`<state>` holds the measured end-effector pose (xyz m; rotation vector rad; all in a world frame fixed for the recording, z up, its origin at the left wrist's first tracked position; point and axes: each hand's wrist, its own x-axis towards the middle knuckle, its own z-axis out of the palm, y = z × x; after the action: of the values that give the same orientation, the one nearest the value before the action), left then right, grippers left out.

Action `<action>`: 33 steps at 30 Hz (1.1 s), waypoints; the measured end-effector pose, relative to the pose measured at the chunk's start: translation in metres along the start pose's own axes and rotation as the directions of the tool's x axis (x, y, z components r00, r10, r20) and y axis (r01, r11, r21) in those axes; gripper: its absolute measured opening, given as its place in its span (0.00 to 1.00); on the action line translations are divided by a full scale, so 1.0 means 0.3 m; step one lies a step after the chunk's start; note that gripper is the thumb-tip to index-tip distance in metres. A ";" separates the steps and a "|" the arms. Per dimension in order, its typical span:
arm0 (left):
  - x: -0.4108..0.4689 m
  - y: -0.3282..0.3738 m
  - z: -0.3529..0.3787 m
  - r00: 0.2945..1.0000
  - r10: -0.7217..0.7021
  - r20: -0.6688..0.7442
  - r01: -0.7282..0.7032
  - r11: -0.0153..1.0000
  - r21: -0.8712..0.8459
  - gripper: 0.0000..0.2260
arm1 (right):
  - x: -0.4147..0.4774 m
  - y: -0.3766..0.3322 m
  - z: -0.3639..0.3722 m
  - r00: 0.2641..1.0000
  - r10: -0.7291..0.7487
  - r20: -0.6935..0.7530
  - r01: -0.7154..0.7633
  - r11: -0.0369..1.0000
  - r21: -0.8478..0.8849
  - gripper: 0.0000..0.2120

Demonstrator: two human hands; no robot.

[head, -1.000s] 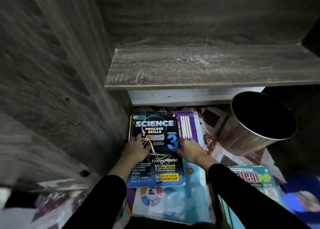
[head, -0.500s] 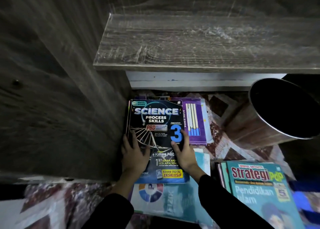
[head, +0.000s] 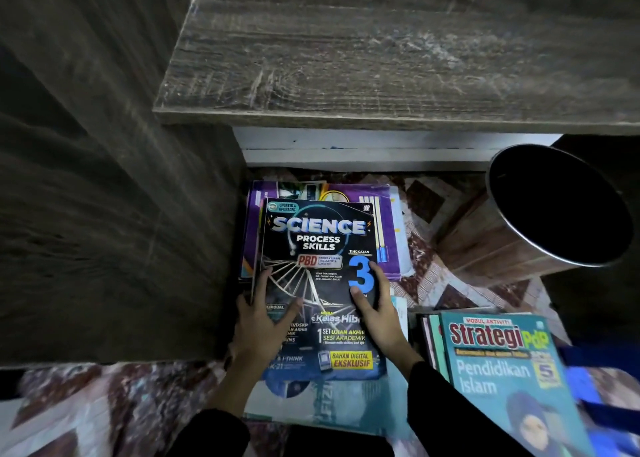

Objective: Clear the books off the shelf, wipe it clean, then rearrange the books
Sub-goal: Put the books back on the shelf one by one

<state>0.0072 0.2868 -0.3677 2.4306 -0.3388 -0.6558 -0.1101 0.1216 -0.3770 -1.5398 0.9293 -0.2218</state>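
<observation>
A dark "Science Process Skills" book (head: 318, 245) lies on top of a pile on the floor, below the bare, dusty wooden shelf (head: 381, 61). My left hand (head: 261, 321) holds the book's left edge, with the thumb spread over the cover. At the right edge my right hand (head: 375, 313) holds it beside the blue "3", thumb also on the cover. A purple book (head: 386, 221) sticks out beneath at the far side, and a light blue book (head: 332, 401) at the near side. To the right sits a second pile topped by a teal "Strategi PdP" book (head: 498, 377).
A round metal bin (head: 540, 221) with a wood-pattern wall stands at the right, its dark mouth tilted toward me. The dark wooden side panel (head: 104, 197) of the cabinet fills the left. A patterned mat (head: 446, 283) covers the floor under the piles.
The view has dropped closer to the floor. The Science book has shifted toward me on the pile, baring more of the purple book's far end. Both hands have slid lower on its edges.
</observation>
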 end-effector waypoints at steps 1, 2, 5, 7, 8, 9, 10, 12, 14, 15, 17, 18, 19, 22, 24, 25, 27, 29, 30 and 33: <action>0.007 0.004 -0.007 1.000 -0.003 0.004 0.003 1.000 -0.016 0.35 | 0.004 -0.007 0.001 1.000 0.000 0.004 0.000 1.000 0.013 0.23; 0.015 0.006 -0.015 1.000 -0.005 0.010 0.005 1.000 -0.021 0.34 | 0.009 -0.009 0.002 1.000 -0.002 0.007 0.002 1.000 0.017 0.23; 0.042 0.015 -0.038 0.999 -0.002 0.043 0.003 1.000 -0.026 0.33 | 0.017 -0.023 -0.007 1.000 0.012 0.016 -0.012 1.000 0.022 0.23; 0.046 0.032 -0.055 0.997 0.018 0.076 -0.014 0.999 -0.047 0.33 | 0.019 -0.051 -0.026 1.000 0.014 0.018 -0.013 1.000 -0.019 0.25; 0.042 0.046 -0.065 0.996 0.029 0.090 -0.024 0.998 -0.052 0.33 | 0.018 -0.074 -0.041 1.000 0.013 0.022 -0.012 0.998 -0.061 0.27; 0.037 0.062 -0.077 0.994 0.036 0.102 -0.031 0.998 -0.048 0.33 | 0.016 -0.098 -0.056 0.999 0.011 0.033 -0.008 0.995 -0.102 0.28; 0.032 0.076 -0.088 0.993 0.042 0.109 -0.037 0.998 -0.042 0.34 | 0.016 -0.119 -0.069 0.999 0.013 0.046 -0.007 0.991 -0.135 0.29; 0.017 0.109 -0.106 0.990 0.055 0.130 -0.049 0.998 -0.047 0.35 | 0.001 -0.162 -0.104 0.998 0.027 0.054 -0.017 0.984 -0.175 0.31; -0.004 0.143 -0.121 0.985 0.068 0.158 -0.060 0.997 -0.053 0.35 | -0.027 -0.198 -0.142 0.998 0.046 0.040 -0.037 0.978 -0.207 0.31; -0.015 0.159 -0.128 0.983 0.073 0.169 -0.068 0.997 -0.038 0.34 | -0.045 -0.215 -0.157 0.998 0.052 0.032 -0.044 0.975 -0.220 0.31; -0.054 0.206 -0.147 0.977 0.098 0.189 -0.097 0.995 -0.013 0.33 | -0.096 -0.248 -0.195 0.998 0.056 -0.004 -0.055 0.972 -0.229 0.31; -0.075 0.234 -0.161 0.972 0.121 0.202 -0.119 0.993 -0.021 0.33 | -0.122 -0.266 -0.215 0.998 0.055 -0.028 -0.060 0.972 -0.228 0.31; -0.092 0.265 -0.177 0.965 0.143 0.218 -0.140 0.990 -0.030 0.33 | -0.149 -0.288 -0.235 0.997 0.051 -0.050 -0.061 0.971 -0.229 0.31; -0.132 0.364 -0.243 0.940 0.189 0.284 -0.196 0.981 -0.003 0.35 | -0.222 -0.352 -0.300 0.993 0.055 -0.109 -0.081 0.963 -0.255 0.31; -0.164 0.436 -0.296 0.918 0.229 0.324 -0.232 0.972 -0.032 0.36 | -0.274 -0.401 -0.351 0.988 0.058 -0.143 -0.097 0.956 -0.276 0.32; -0.172 0.466 -0.314 0.909 0.244 0.339 -0.245 0.969 -0.040 0.37 | -0.284 -0.415 -0.373 0.986 0.066 -0.150 -0.107 0.953 -0.284 0.33; -0.214 0.529 -0.354 0.891 0.272 0.363 -0.270 0.961 -0.057 0.36 | -0.330 -0.468 -0.425 0.986 0.062 -0.156 -0.107 0.948 -0.301 0.34; -0.280 0.591 -0.388 0.876 0.315 0.365 -0.307 0.948 -0.083 0.36 | -0.391 -0.534 -0.479 0.986 0.026 -0.166 -0.081 0.939 -0.335 0.33; -0.310 0.616 -0.400 0.870 0.334 0.363 -0.326 0.941 -0.087 0.35 | -0.414 -0.559 -0.502 0.985 0.011 -0.174 -0.072 0.936 -0.345 0.33; -0.403 0.682 -0.439 0.854 0.392 0.341 -0.379 0.919 -0.105 0.34 | -0.502 -0.635 -0.573 0.981 -0.029 -0.193 -0.037 0.942 -0.333 0.33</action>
<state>-0.0435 0.2335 -0.1060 2.1077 -0.9298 -0.9052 -0.2365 0.0758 -0.1116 -1.8540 1.1715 -0.2231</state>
